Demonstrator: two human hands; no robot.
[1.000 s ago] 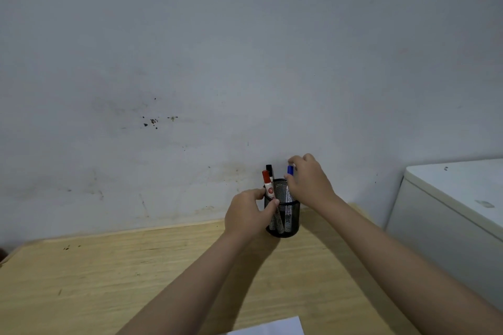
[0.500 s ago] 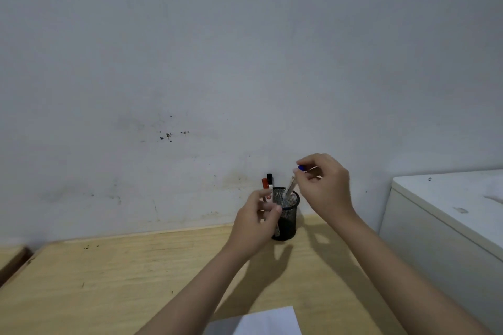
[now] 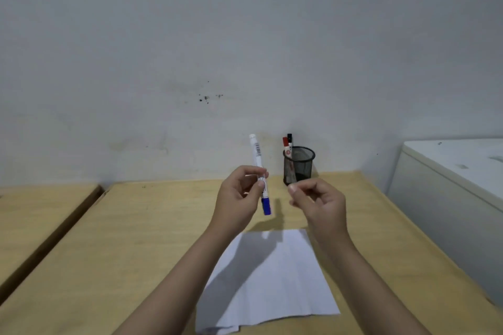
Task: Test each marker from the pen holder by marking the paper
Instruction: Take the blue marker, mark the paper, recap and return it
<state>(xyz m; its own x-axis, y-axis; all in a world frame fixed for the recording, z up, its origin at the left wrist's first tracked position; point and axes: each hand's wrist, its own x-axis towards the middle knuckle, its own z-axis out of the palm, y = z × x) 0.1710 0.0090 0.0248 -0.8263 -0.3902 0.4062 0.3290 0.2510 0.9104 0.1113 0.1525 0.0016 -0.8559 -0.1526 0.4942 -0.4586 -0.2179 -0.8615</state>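
Observation:
My left hand [image 3: 239, 198] grips a white marker with a blue cap [image 3: 260, 171], held nearly upright with the blue cap pointing down. My right hand [image 3: 318, 204] hovers just right of it, fingers loosely curled and holding nothing. A black mesh pen holder [image 3: 298, 164] stands at the back of the wooden table by the wall, with a red-capped marker [image 3: 285, 145] and a black-capped marker [image 3: 289, 139] sticking out of it. A white sheet of paper [image 3: 269, 283] lies on the table below my hands.
The wooden table [image 3: 136, 239] meets a grey-white wall behind. A second wooden surface [image 3: 32, 215] sits to the left across a dark gap. A white cabinet [image 3: 451, 187] stands at the right, close to the table edge.
The blue-capped marker came out of the holder in my right hand and passed to my left hand, cap down. Both hands moved away from the holder towards me, over the paper.

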